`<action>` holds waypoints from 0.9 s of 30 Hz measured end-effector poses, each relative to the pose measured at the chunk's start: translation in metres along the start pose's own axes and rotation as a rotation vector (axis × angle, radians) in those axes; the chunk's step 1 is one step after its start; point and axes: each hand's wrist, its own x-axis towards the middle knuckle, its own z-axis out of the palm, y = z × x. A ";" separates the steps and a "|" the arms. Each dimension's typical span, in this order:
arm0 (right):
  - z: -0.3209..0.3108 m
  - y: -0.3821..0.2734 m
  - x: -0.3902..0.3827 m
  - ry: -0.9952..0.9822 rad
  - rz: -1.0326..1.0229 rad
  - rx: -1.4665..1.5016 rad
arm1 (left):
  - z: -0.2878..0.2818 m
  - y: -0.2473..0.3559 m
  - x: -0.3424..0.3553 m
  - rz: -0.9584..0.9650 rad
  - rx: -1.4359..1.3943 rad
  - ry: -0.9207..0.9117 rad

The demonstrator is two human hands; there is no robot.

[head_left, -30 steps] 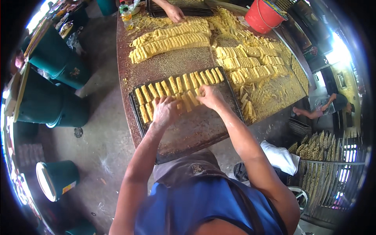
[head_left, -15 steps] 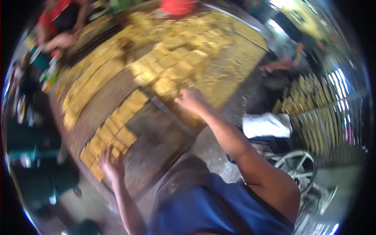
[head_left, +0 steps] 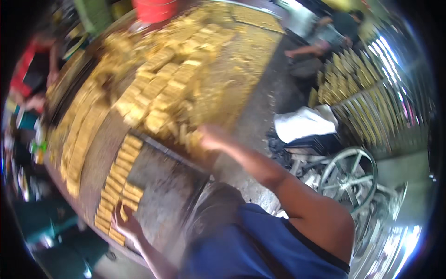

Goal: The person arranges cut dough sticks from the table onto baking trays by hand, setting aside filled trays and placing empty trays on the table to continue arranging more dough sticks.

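My left hand [head_left: 126,223], its fingers apart, rests at the rows of yellow dough sticks [head_left: 120,169] along one side of a dark metal tray [head_left: 160,188]. Out past the tray's far edge, my right hand [head_left: 211,138] reaches into loose yellow pieces [head_left: 188,135] beside stacked blocks of sticks [head_left: 165,83]; motion blur hides whether its fingers grip any. Longer rows of sticks [head_left: 81,135] lie on the worktable [head_left: 109,142] left of the stacks.
A red bucket [head_left: 153,7] is at the far edge. A person in red [head_left: 30,69] is at upper left, another [head_left: 339,32] at upper right. Right of me are a white sack [head_left: 304,123], a spoked wheel [head_left: 346,181] and a rack [head_left: 357,107]; dark green bins [head_left: 55,255] stand left.
The view has swung right, bringing the wheel and more of the rack in. My right hand left the tray's rows for the loose pieces beyond it; my left hand stayed at the rows.
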 end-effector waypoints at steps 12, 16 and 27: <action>0.088 -0.183 -0.013 0.004 -0.136 0.385 | -0.016 -0.034 0.008 -0.009 -0.194 -0.195; 0.132 -0.208 0.002 0.197 -0.310 0.065 | -0.004 -0.016 0.010 -0.014 -0.210 -0.361; 0.112 -0.173 0.021 0.338 -0.523 -0.206 | 0.050 0.035 0.015 0.144 -0.020 -0.310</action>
